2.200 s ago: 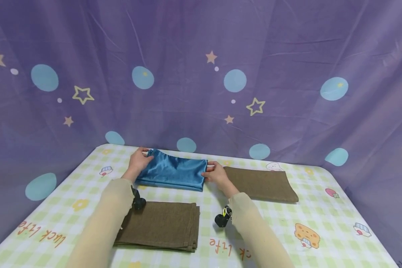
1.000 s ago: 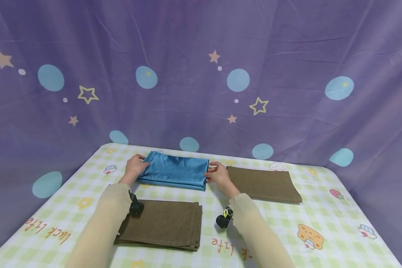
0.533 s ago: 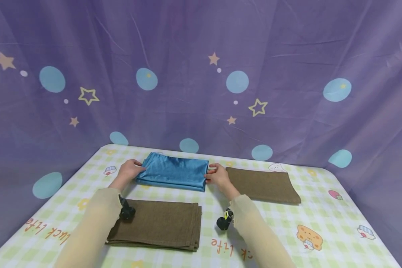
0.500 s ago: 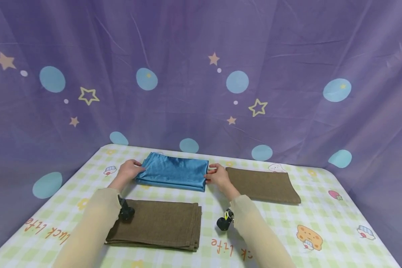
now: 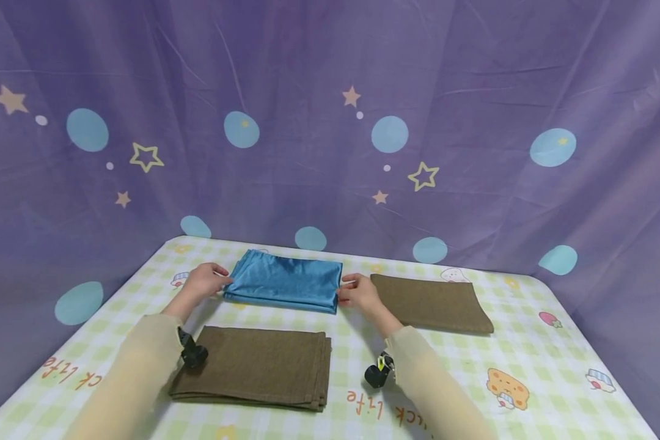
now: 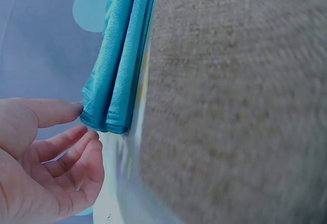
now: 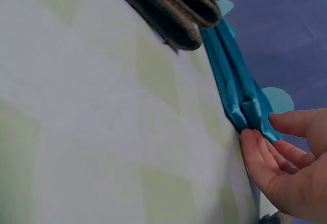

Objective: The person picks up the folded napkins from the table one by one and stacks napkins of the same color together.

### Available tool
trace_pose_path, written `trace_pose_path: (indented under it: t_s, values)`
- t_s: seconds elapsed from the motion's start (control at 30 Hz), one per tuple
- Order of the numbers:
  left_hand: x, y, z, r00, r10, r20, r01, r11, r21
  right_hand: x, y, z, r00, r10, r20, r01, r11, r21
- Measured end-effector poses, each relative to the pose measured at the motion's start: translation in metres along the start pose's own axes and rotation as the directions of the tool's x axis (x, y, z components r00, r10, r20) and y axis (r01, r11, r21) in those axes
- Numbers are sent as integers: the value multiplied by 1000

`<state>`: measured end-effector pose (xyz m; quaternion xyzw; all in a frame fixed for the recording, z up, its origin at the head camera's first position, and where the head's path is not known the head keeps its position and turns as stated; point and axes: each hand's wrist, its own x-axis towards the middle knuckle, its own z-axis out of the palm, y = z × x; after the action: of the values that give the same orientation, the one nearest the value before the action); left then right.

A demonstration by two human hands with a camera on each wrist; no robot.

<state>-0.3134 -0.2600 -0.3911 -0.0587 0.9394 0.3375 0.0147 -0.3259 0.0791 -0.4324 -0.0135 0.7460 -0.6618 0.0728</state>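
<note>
A folded shiny blue cloth (image 5: 286, 281) lies at the back of the table, its layered folds facing the front. My left hand (image 5: 200, 284) is at its left end; in the left wrist view the thumb tip meets the corner of the blue cloth (image 6: 115, 76) and the other fingers bend loosely below. At the opposite end is my right hand (image 5: 360, 294). The right wrist view has its fingertips right at the end of the blue cloth (image 7: 232, 81), the thumb standing apart from the fingers. Neither hand grips the fabric.
A folded brown cloth (image 5: 264, 366) with several layers lies in front, partly under the left wrist camera (image 5: 194, 355). Another brown cloth (image 5: 429, 302) lies right of the right hand. Behind the checked tablecloth (image 5: 533, 342) hangs a purple curtain (image 5: 319, 177).
The blue cloth has flattened and its left end has been straightened. My left hand has slid left to the edge, and my right hand has loosened and drawn back slightly to the right.
</note>
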Motion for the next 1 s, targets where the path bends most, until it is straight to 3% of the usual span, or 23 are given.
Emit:
trace_pose_path:
  t_s: [0.23,0.5,0.83,1.0]
  values:
    - [-6,-2,-9,999,37,-9,-37,999,-5,-7,0,-7,999,-29,15,29,999,31]
    - [-18,-8,-17,997,48,62,-45,998,-42,-20,1,-11,997,-24,70,26,999,-30]
    - [-31,-14,-18,990,55,127,-44,995,-86,-32,8,-12,987,-12,158,17,999,-30]
    - [-36,-16,-15,990,66,127,-52,993,-106,-38,9,-9,979,-13,205,12,1000,4]
